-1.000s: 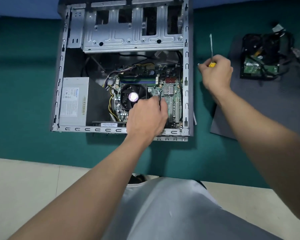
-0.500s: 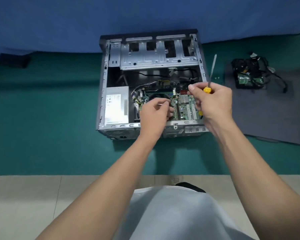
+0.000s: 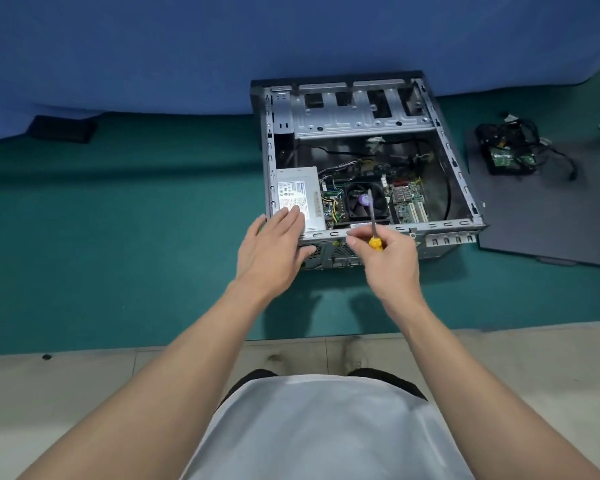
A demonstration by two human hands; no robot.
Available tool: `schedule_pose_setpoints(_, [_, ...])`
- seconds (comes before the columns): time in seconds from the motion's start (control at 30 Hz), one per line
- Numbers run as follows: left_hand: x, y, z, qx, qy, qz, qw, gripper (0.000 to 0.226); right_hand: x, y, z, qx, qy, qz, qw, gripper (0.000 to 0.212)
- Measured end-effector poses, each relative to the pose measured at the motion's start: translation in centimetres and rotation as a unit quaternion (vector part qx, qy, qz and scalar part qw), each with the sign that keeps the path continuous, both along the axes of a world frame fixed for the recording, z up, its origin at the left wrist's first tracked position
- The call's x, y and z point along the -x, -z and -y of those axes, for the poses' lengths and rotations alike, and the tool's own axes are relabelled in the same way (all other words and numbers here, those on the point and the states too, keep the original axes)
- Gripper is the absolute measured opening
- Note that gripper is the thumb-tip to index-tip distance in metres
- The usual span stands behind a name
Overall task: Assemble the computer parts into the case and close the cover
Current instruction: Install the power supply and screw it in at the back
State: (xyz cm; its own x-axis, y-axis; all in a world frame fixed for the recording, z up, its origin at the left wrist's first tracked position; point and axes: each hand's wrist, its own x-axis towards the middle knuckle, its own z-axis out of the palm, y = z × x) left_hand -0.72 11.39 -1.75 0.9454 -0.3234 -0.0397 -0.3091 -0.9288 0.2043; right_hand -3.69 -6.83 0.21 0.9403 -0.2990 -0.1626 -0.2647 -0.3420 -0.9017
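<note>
Yellow screwdriver [image 3: 373, 226], right hand [image 3: 392, 266]; left hand [image 3: 271, 247] on case [image 3: 445, 223].

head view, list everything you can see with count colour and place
computer case: 1, grey metal, open, centre of the green mat
power supply: 1, silver, white label, near-left in the case
motherboard: 1, green, on the case floor
cooler fan: 1, black, purple hub, on the motherboard
cover panel: 1, dark grey, flat, right of the case
hard drive: 1, black, green board, tangled cables, on the cover panel
flat block: 1, black, far left
screwdriver: 1, yellow handle, in the right hand
left hand: 1, fingers straight, resting on the case's near-left corner
right hand: 1, gripping the screwdriver
</note>
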Motion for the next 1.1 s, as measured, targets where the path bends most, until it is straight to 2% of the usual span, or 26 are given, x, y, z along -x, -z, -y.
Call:
schedule_pose_setpoints(0.13, [-1.1,-0.6,-0.3,-0.036,0.030,0.019,0.999,0.034,0.2,0.6,-0.8,0.053,-0.044,0.036,0.997,0.011])
schedule_pose_setpoints(0.3, [-1.4,-1.6,0.0,-0.060,0.028,-0.020,0.998,0.031,-0.1,2.4,-1.5,0.135,-0.088,0.105,0.981,0.007])
schedule_pose_setpoints(0.4, [-1.1,-1.4,0.4,-0.017,0.019,-0.002,1.000,0.020,-0.4,3.3,-1.8,0.169,-0.112,0.155,0.967,0.008])
schedule_pose_setpoints(0.5, [1.4,-0.4,1.1,0.101,-0.052,0.084,0.990,0.011,-0.3,4.4,-2.1,0.181,-0.116,0.182,0.959,0.009])
schedule_pose_setpoints(0.57, [3.4,0.7,2.2,0.207,-0.140,0.161,0.955,0.011,-0.3,4.9,-2.2,0.179,-0.118,0.192,0.958,0.011])
schedule_pose_setpoints(0.6, [4.4,1.2,2.8,0.254,-0.183,0.168,0.935,0.010,-0.4,5.1,-2.2,0.180,-0.117,0.198,0.956,0.011])
schedule_pose_setpoints(0.63, [5.1,1.6,3.5,0.305,-0.225,0.139,0.915,0.009,-0.5,5.3,-2.2,0.184,-0.113,0.204,0.955,0.011])
schedule_pose_setpoints(0.7, [5.1,2.2,4.4,0.422,-0.316,0.002,0.850,0.011,-0.6,5.6,-2.4,0.192,-0.104,0.212,0.953,0.010])
schedule_pose_setpoints(0.8, [4.1,2.4,4.7,0.570,-0.410,-0.173,0.691,0.017,-0.3,5.8,-2.9,0.215,-0.090,0.230,0.945,0.007])
schedule_pose_setpoints(0.83, [3.7,2.3,4.6,0.588,-0.413,-0.210,0.663,0.017,-0.2,5.8,-2.9,0.223,-0.087,0.232,0.943,0.007])
schedule_pose_setpoints(0.9, [3.3,1.9,4.6,0.607,-0.396,-0.260,0.638,0.017,-0.2,5.7,-3.0,0.231,-0.084,0.229,0.942,0.007])
schedule_pose_setpoints(1.0, [2.8,1.1,5.0,0.650,-0.391,-0.277,0.590,0.017,0.0,5.6,-3.0,0.238,-0.083,0.227,0.941,0.008])
schedule_pose_setpoints(1.1, [2.6,0.7,5.2,0.662,-0.400,-0.278,0.570,0.017,0.0,5.4,-2.9,0.239,-0.078,0.227,0.941,0.007])
